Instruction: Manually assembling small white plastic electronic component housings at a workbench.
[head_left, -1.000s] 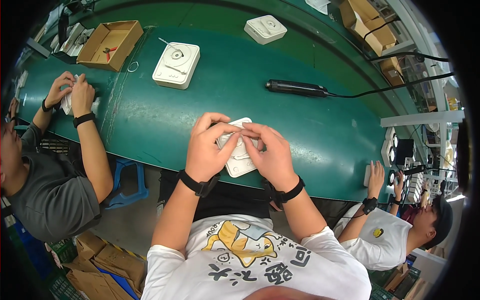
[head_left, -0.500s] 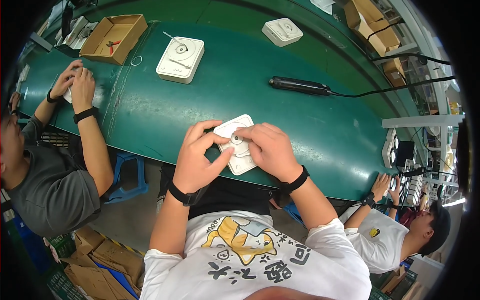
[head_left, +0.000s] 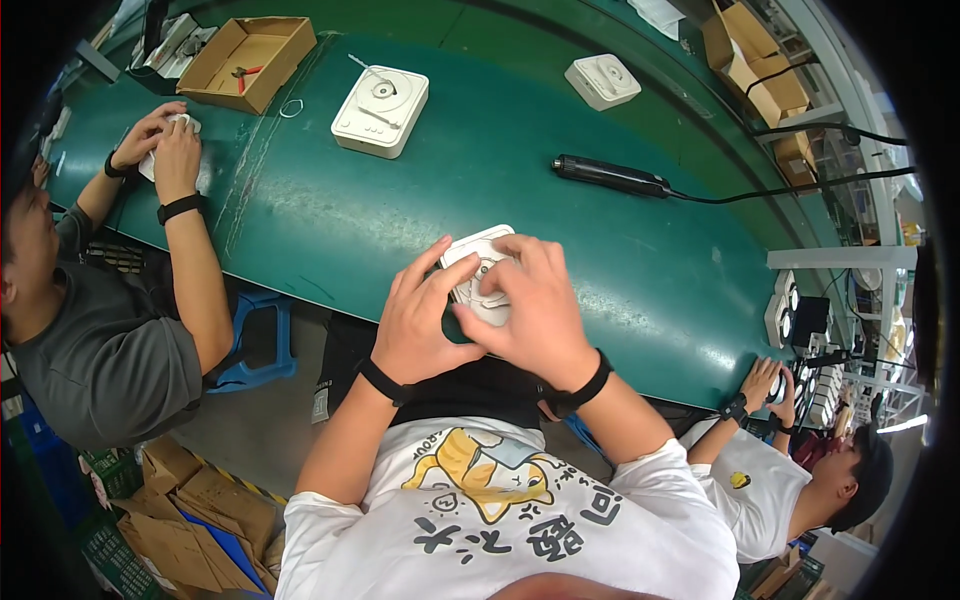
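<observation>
You have both hands at a white device (head_left: pixel 484 262), which sits by the near edge of the green tabletop (head_left: pixel 300 230), around the middle of that edge. Your left hand (head_left: pixel 425 312) is broadly open, its thumb spread well away from the fingers; the fingertips rest on the left side of the device's top. Your right hand (head_left: pixel 543 312) is half curled over the device's right side, its index finger bent near the round centre and its thumb reaching left. It is slightly blurred, so you cannot tell whether it pinches a small part.

Beyond your hands, a second white device (head_left: pixel 380 112) sits toward the far edge, left of the middle, and a third white device (head_left: pixel 602 80) sits near the far edge, further right. A black cylindrical tool (head_left: pixel 610 177) lies between that one and your hands, its cord (head_left: pixel 800 188) running out past the right edge. At the far left corner, a cardboard box (head_left: pixel 225 82) holds red-handled pliers (head_left: pixel 243 75), with a thin pale ring (head_left: pixel 291 108) just beside it.
</observation>
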